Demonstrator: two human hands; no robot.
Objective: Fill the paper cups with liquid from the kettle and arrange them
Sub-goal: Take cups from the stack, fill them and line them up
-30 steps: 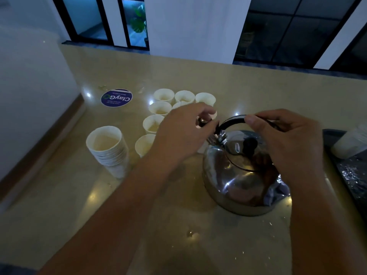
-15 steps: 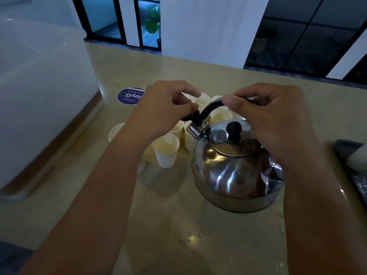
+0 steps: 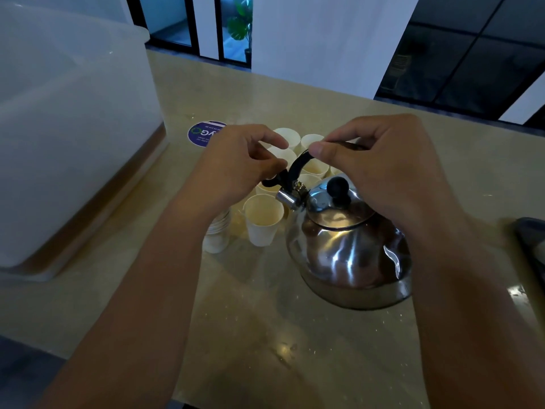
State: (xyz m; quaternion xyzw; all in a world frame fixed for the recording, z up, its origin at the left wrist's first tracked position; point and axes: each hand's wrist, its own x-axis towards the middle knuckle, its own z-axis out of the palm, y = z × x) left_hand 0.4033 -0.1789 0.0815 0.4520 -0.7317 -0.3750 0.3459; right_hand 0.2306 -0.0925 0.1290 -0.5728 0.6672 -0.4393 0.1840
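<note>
- gripping kettle [image 3: 348,249] handle, right hand [image 3: 380,169] fingers curled shut around it; kettle sits on counter [image 3: 265,335]
- left hand [image 3: 236,166] pinches the black spout lever
- several paper cups [image 3: 312,168] behind look filled
- front cup [image 3: 262,219] level unclear; spare stack [image 3: 216,231] unfilled, arranging left
</note>
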